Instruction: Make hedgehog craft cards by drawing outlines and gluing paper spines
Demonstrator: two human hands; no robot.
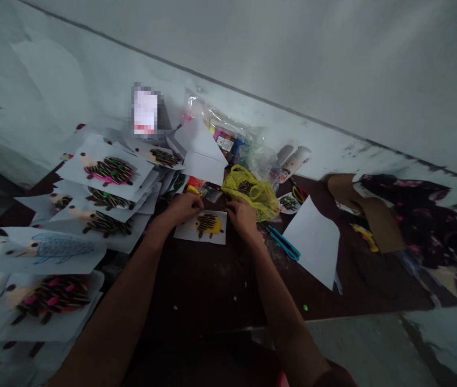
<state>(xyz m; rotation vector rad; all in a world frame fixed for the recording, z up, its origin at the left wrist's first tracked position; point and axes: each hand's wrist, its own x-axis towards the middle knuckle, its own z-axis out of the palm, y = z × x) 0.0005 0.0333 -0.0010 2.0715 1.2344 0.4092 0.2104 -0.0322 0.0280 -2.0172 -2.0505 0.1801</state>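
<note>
Left hand and right hand (I cannot tell either grip's state) flank one yellow hedgehog picture.

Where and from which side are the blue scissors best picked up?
Probably by the blue handles, right hand coming from the near side: they seem to lie flat, handles angled toward the person, the other end toward the yellow bag.

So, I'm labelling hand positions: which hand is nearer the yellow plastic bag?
Right: the right hand is at the lower left of the yellow plastic bag; the left hand is farther left, by the hedgehog picture.
</note>
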